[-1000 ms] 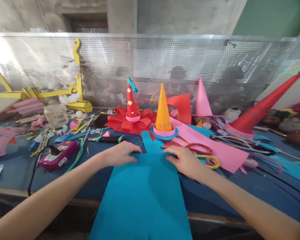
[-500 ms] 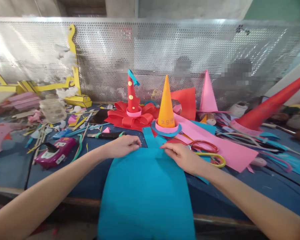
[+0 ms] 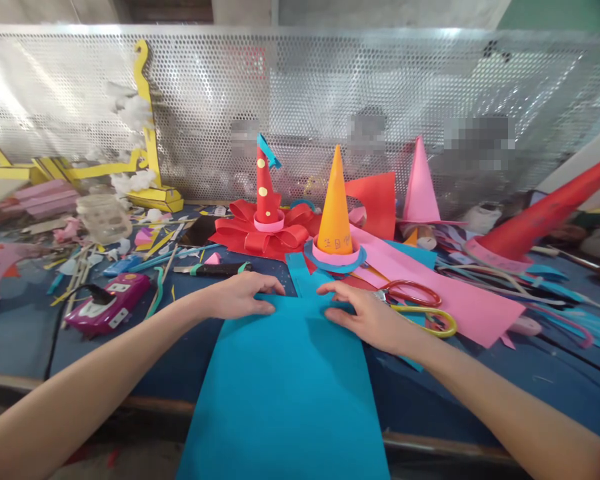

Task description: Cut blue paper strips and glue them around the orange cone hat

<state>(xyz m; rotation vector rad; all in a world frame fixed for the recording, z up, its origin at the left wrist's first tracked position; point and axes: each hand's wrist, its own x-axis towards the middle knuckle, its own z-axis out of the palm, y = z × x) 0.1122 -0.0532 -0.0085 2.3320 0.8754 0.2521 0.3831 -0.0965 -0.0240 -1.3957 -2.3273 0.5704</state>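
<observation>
A large blue sheet of craft paper or foam (image 3: 290,393) lies in front of me and hangs past the table's near edge. At its far left corner my left hand (image 3: 243,295) rests with thumb and fingers apart. My right hand (image 3: 365,313) is at the far right corner, its thumb over the sheet and its fingers spread. Just beyond the sheet is a narrow blue strip (image 3: 300,270). Scissors with red and yellow handles (image 3: 415,293) lie right beside my right hand. Behind my left hand is a utility knife (image 3: 215,269).
An orange cone hat (image 3: 337,207), a red dotted cone hat (image 3: 266,193) and a pink cone (image 3: 421,187) stand at the back. A red cone (image 3: 545,213) leans at right. Left are a purple power socket (image 3: 110,305), a pink glue gun (image 3: 0,267) and scraps. Perforated metal screens the rear.
Both hands have loosened from the sheet's far edge, their thumbs and fingers spreading apart. The near part of the sheet looks flatter and wider on the left.
</observation>
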